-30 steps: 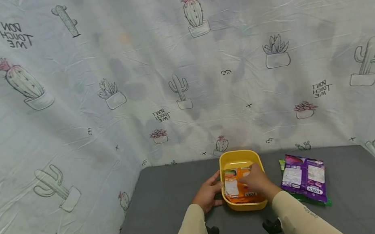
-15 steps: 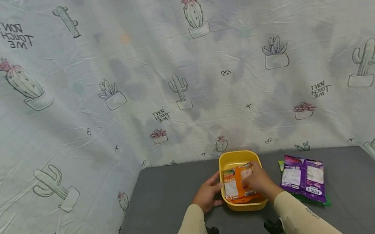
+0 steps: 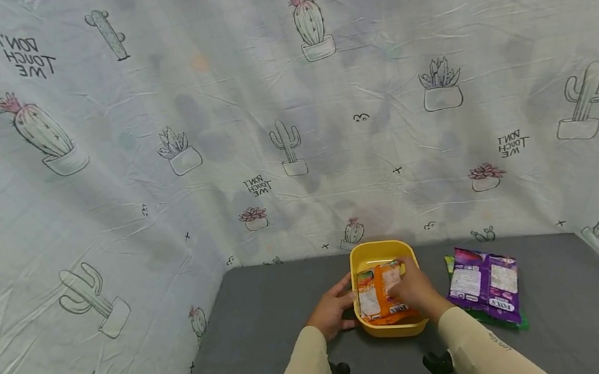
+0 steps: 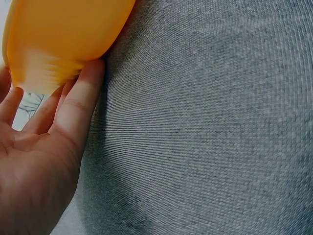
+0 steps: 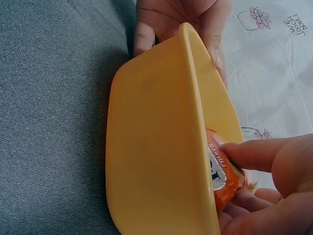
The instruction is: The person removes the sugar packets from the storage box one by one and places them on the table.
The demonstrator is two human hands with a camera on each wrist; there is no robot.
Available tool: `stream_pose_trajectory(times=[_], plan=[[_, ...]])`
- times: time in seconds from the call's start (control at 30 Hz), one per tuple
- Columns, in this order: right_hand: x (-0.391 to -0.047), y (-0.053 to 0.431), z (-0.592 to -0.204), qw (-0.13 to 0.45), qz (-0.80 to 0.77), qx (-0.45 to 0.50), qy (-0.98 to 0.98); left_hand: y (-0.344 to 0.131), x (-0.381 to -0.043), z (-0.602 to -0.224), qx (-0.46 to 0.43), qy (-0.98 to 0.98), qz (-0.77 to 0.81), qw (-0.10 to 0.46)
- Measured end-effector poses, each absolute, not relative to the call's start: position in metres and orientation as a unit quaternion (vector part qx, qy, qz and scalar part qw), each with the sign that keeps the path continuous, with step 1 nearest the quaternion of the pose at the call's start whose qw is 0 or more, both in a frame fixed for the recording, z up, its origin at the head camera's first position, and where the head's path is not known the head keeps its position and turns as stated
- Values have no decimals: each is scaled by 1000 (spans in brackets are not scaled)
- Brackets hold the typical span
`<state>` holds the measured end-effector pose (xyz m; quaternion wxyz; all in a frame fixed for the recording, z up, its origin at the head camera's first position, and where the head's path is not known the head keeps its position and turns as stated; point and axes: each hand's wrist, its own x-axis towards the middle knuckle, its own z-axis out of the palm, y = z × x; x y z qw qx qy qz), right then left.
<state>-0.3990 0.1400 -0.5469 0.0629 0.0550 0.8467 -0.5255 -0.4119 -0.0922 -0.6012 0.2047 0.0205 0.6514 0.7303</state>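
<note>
A yellow plastic tub point(image 3: 381, 250) stands near the middle of the table in the head view. An orange candy packet point(image 3: 369, 303) lies inside it, with more orange wrapping showing at its lower edge. My right hand point(image 3: 411, 287) reaches into the tub and pinches the packet's right side; in the right wrist view thumb and fingers take the packet point(image 5: 226, 183) between them. On the left, my left hand point(image 3: 328, 312) rests against the tub's outer wall. Its fingers point(image 4: 73, 110) look spread and fairly straight on the tub point(image 4: 63, 29) in the left wrist view.
To the tub's right, a purple packet point(image 3: 485, 285) lies on top of green packets point(image 3: 523, 323) that are mostly covered. Grey cloth covers the table point(image 3: 270, 296). White cactus-print sheeting point(image 3: 283, 85) hangs behind and along the sides.
My right hand has shifted slightly within the tub, uncovering more of the orange packet, whose upper edge has risen a little. The left hand and the tub stay in place.
</note>
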Motion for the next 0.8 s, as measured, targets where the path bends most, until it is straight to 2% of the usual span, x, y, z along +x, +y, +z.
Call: stream_pose_trajectory(times=[0.23,0.6,0.8], plan=[[-400,143,-547,60,-550,59,831,-90,-414,-601,11,657,727,199],[-399,145,-546,90,-570,59,815,-91,-415,-606,18,654,730,197],[-398,144,-545,82,-564,53,820,-91,-415,-606,21,652,731,201]])
